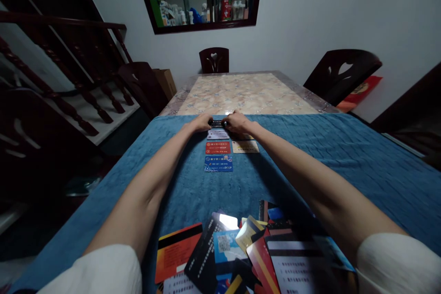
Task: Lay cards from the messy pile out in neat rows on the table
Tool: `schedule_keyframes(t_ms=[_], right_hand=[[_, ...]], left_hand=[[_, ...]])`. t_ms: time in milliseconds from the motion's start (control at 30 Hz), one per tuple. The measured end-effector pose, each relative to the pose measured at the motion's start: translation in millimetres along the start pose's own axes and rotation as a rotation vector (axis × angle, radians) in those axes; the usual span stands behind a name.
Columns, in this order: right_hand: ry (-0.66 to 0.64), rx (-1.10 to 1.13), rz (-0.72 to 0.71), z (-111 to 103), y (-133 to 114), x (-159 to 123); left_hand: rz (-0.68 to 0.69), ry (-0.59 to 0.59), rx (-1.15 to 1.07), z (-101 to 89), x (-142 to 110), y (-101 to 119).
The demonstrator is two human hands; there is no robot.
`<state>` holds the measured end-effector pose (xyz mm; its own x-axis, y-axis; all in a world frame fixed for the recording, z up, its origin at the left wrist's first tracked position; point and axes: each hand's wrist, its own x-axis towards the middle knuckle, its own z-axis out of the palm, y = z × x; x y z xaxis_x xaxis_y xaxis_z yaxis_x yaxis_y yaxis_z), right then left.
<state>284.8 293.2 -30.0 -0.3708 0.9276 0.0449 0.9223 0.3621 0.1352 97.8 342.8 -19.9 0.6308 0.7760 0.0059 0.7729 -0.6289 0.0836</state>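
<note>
Both arms reach far across the table to a black card (217, 124) near the cloth's far edge. The fingers of my left hand (201, 122) close on its left end, and my right hand (236, 122) pinches the right end. Just below it lies a whitish card (218, 134), then a red card (218, 148) and a blue card (218, 164), in a column. A cream card (245, 147) sits to the right of the red one. Another card, mostly hidden, shows under my right wrist.
A loose heap of mixed cards, with an orange card (179, 250) and a black-striped white card (298, 264), spreads near my body. Blue cloth (361, 156) covers the near part of the patterned table (237, 92). Dark chairs (341, 71) stand around it.
</note>
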Motion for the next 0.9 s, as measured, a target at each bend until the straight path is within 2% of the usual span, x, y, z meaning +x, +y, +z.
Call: schedule_keyframes(t_ms=[367, 567, 733, 900], right_hand=[[-0.02, -0.015, -0.039, -3, -1, -1], [-0.035, -0.021, -0.017, -5, -2, -4], [-0.003, -0.018, -0.006, -16, -2, -18], [0.056, 0.008, -0.025, -28, -3, -43]], left_hand=[[-0.003, -0.01, -0.015, 2.2, -3, 0], [-0.026, 0.032, -0.045, 2.3, -11, 0], [-0.054, 0.131, -0.04, 0.3, -25, 4], [-0.011, 0.183, -0.019, -6.2, -45, 21]])
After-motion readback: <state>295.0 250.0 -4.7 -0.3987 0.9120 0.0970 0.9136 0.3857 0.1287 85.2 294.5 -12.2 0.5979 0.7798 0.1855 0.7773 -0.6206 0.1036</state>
